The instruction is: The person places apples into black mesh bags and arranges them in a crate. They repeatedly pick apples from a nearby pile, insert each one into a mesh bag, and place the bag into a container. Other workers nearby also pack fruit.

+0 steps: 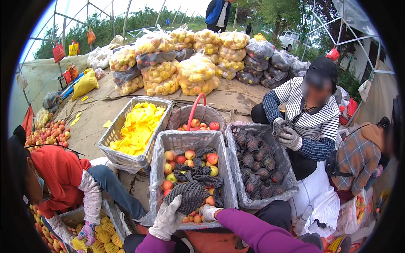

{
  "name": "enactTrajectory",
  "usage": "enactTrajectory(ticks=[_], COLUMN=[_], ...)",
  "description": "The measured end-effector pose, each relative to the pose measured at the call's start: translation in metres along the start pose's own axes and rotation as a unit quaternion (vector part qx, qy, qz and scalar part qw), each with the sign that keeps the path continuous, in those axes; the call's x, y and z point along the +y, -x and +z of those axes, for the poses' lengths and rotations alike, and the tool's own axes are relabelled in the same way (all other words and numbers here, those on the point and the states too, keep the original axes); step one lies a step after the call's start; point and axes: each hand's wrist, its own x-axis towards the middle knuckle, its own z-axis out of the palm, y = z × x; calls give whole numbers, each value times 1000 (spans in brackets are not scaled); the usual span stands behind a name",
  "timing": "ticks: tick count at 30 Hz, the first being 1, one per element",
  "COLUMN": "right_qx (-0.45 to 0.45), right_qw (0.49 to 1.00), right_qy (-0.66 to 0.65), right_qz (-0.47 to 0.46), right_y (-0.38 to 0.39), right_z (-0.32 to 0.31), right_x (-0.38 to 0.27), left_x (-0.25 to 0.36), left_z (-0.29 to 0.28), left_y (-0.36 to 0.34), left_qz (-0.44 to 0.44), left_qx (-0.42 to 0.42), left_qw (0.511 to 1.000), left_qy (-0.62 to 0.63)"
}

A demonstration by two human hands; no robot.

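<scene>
My left hand (167,220), in a whitish work glove, is closed on a black foam net sleeve (185,198) held over the front of a plastic-lined crate (230,179). To its right, my gloved right hand (208,212) has its fingers bent around the lower side of a red-yellow apple (209,201), close to the sleeve's right end. Part of that grip is hidden. More red and yellow apples (180,160) lie in the crate, with loose black net sleeves (198,170) spread over them.
Right of it stands a crate of black-netted apples (257,185), where a co-worker (310,105) holds a netted fruit. A crate of yellow net sleeves (139,128) and a red-handled basket (197,110) stand beyond. Another co-worker (63,181) handles yellow-netted fruit at left. Bagged fruit (160,78) is stacked behind.
</scene>
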Motion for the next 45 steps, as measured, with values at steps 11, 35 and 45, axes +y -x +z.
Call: enactTrajectory(ticks=[11, 35, 45], right_qx=[204, 314, -234], right_qw=[811, 716, 448], right_qy=[-539, -572, -782], right_qz=[-98, -250, -363], right_y=[120, 168, 197], right_z=[-162, -167, -143], right_x=[-37, -59, -79], left_x=[-3, 52, 79], left_z=[10, 48, 29], left_y=[0, -26, -28], left_qz=[-206, -356, -332], left_qx=[93, 58, -102], left_qw=[969, 687, 663], left_qy=[101, 631, 663])
